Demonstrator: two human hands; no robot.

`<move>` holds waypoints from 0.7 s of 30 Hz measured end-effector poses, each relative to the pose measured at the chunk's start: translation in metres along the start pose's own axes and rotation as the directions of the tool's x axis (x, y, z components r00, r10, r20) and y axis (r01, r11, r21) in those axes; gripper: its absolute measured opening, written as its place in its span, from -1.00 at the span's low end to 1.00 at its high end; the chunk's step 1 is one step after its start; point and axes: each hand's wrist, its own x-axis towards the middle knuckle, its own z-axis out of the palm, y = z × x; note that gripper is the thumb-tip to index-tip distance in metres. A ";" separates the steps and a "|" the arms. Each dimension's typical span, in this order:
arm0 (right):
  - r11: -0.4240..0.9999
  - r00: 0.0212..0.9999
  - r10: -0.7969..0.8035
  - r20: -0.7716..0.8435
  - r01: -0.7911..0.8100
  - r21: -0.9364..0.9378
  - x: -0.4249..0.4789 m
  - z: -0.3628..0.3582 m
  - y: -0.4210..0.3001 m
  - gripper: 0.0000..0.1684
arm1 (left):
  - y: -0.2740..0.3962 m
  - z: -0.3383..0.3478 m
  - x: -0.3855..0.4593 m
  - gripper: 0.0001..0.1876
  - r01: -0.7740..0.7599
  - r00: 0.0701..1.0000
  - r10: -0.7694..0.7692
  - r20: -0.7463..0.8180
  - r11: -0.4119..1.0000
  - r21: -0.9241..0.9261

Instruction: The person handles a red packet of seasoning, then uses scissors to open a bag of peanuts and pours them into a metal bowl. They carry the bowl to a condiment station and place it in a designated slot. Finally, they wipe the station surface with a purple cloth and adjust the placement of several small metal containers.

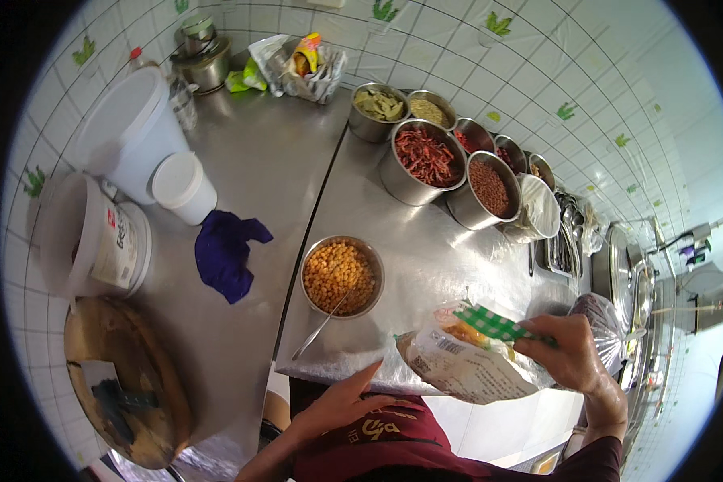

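My right hand grips the green-and-white checked top of a printed plastic food bag, which hangs tilted over the front edge of the steel table. Orange and yellow show on part of the bag; its contents are hard to make out. Empty, with fingers apart, my left hand is held in front of my dark red apron, close to the table edge. Beyond it stands a round steel pot filled with yellow-orange beans or peas. A metal spoon leans out over its near rim.
Steel pots of dried red chillies, reddish-brown peppercorns and bay leaves line the wall. Leftward lie a purple cloth, white plastic tubs and a round wooden chopping block. A cutlery tray sits rightward.
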 end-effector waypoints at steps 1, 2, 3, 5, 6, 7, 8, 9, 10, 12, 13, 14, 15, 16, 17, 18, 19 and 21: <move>1.000 0.999 -0.008 0.034 0.008 -0.002 -0.001 -0.001 -0.005 -0.73 | 0.008 0.006 0.011 -0.13 -0.087 0.989 0.101 -0.113 0.989 0.120; 0.999 0.997 -0.038 0.064 0.040 -0.032 -0.002 -0.004 -0.009 -0.73 | 0.018 0.010 0.023 -0.06 -0.179 0.974 0.190 -0.128 0.980 0.087; 0.998 0.995 -0.046 0.083 0.049 -0.038 -0.003 -0.006 -0.013 -0.73 | 0.027 0.010 0.034 0.02 -0.267 0.950 0.274 -0.148 0.962 0.063; 0.996 0.990 -0.067 0.127 0.073 -0.048 0.000 -0.008 -0.023 -0.74 | 0.036 0.007 0.053 0.12 -0.420 0.899 0.414 -0.141 0.908 -0.010; 0.997 0.989 -0.043 0.142 0.052 -0.063 0.003 -0.008 -0.030 -0.76 | 0.033 0.004 0.065 0.13 -0.484 0.873 0.476 -0.108 0.873 -0.064; 0.996 0.989 -0.049 0.139 0.059 -0.069 0.007 -0.006 -0.031 -0.76 | 0.038 -0.001 0.073 0.15 -0.545 0.839 0.540 -0.074 0.830 -0.118; 0.995 0.989 -0.054 0.135 0.065 -0.076 0.013 -0.005 -0.032 -0.75 | 0.043 -0.004 0.070 0.12 -0.398 0.902 0.431 0.011 0.842 -0.365; 0.994 0.989 -0.056 0.133 0.068 -0.083 0.018 -0.004 -0.033 -0.75 | 0.041 -0.004 0.072 0.08 -0.322 0.928 0.372 0.020 0.830 -0.456; 0.997 0.990 0.054 0.134 -0.046 -0.057 0.029 -0.002 -0.040 -0.77 | 0.037 -0.004 0.074 0.04 -0.244 0.949 0.312 0.036 0.804 -0.543; 0.997 0.985 0.080 0.155 -0.082 0.012 0.056 0.005 -0.039 -0.79 | 0.026 -0.002 0.082 -0.05 -0.149 0.974 0.221 0.048 0.788 -0.597; 0.995 0.985 0.055 0.161 -0.067 0.069 0.069 0.009 -0.037 -0.78 | 0.015 0.002 0.090 -0.03 -0.189 0.966 0.257 0.021 0.763 -0.618; 0.997 0.984 0.032 0.175 -0.043 0.057 0.083 0.014 -0.041 -0.78 | 0.002 0.007 0.099 -0.02 -0.230 0.956 0.292 -0.008 0.736 -0.637; 0.999 0.981 0.003 0.194 -0.013 0.050 0.099 0.019 -0.040 -0.77 | -0.008 0.009 0.103 -0.01 -0.271 0.946 0.320 -0.044 0.708 -0.652; 0.996 0.981 -0.057 0.184 0.044 0.074 0.113 0.026 -0.030 -0.78 | -0.010 0.011 0.101 -0.08 -0.273 0.943 0.323 -0.077 0.620 -0.735; 0.996 0.974 -0.051 0.221 0.034 0.082 0.125 0.031 -0.023 -0.78 | -0.013 0.013 0.100 -0.10 -0.267 0.948 0.305 -0.093 0.600 -0.755; 0.995 0.963 -0.051 0.264 0.028 0.092 0.136 0.038 -0.020 -0.78 | -0.017 0.015 0.097 -0.12 -0.264 0.953 0.281 -0.115 0.578 -0.772; 0.995 0.951 -0.051 0.306 0.021 0.102 0.146 0.043 -0.022 -0.78 | -0.020 0.016 0.095 -0.14 -0.261 0.957 0.257 -0.136 0.556 -0.789; 0.999 0.940 0.025 0.341 -0.039 0.036 0.159 0.049 -0.031 -0.76 | -0.026 0.020 0.095 -0.16 -0.209 0.976 0.166 -0.137 0.579 -0.788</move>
